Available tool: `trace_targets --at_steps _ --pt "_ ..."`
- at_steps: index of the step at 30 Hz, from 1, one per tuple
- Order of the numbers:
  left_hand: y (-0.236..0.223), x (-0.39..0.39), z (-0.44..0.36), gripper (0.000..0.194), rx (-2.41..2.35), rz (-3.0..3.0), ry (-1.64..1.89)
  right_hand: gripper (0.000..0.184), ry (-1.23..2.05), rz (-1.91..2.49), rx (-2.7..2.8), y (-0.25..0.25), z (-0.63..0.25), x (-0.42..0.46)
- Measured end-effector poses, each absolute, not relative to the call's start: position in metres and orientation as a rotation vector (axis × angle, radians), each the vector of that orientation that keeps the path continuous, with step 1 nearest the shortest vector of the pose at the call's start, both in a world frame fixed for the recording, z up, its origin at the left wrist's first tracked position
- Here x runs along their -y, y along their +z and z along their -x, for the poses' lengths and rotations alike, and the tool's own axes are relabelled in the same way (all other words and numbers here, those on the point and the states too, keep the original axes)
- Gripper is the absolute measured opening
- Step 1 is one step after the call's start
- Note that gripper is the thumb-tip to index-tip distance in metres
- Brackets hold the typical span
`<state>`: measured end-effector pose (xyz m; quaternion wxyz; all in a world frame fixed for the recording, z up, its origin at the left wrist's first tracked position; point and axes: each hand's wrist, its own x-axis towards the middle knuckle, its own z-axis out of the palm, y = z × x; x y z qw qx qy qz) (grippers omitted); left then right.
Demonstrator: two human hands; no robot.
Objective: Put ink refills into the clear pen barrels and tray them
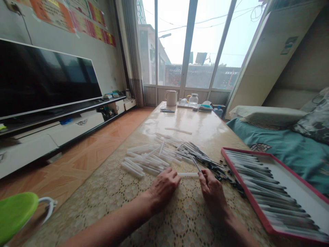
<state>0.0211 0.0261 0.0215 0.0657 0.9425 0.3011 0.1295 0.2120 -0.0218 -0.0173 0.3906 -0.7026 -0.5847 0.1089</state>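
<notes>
My left hand (166, 183) is closed around the left end of a white translucent pen barrel (188, 175), which lies level just above or on the table. My right hand (212, 187) pinches a thin grey pen refill (195, 163) that slants up and to the left; its fingertips are at the barrel's right end. Whether they also touch the barrel I cannot tell. Beyond my left hand lies a loose pile of white barrels (146, 157). Thin dark refills (192, 149) fan out behind my right hand, with small black caps (222, 175) scattered beside it.
At the right, a red-rimmed tray (245, 187) holds rows of pens (272, 195). The patterned table (123, 209) carries a kettle (171, 98) and a glass jug (193, 99) at its far end. A green stool (17, 212) stands at the lower left.
</notes>
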Motion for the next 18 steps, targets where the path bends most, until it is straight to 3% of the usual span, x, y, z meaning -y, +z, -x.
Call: trace_targets --at_steps 9,12,15,18 --pt "0.012 -0.028 -0.018 0.016 -1.058 -2.58 0.667 0.021 0.211 1.673 1.681 -0.011 -0.205 0.028" --pt "0.017 -0.022 -0.006 0.011 -1.082 -1.924 0.938 0.019 0.208 1.589 1.784 -0.005 -0.195 0.035" --pt "0.017 -0.013 0.007 0.023 -0.995 -1.234 1.032 0.019 0.202 1.486 1.906 0.002 -0.185 0.043" --pt "0.013 -0.005 0.017 0.027 -0.988 -0.931 1.058 0.018 0.168 1.42 2.0 0.005 -0.178 0.049"
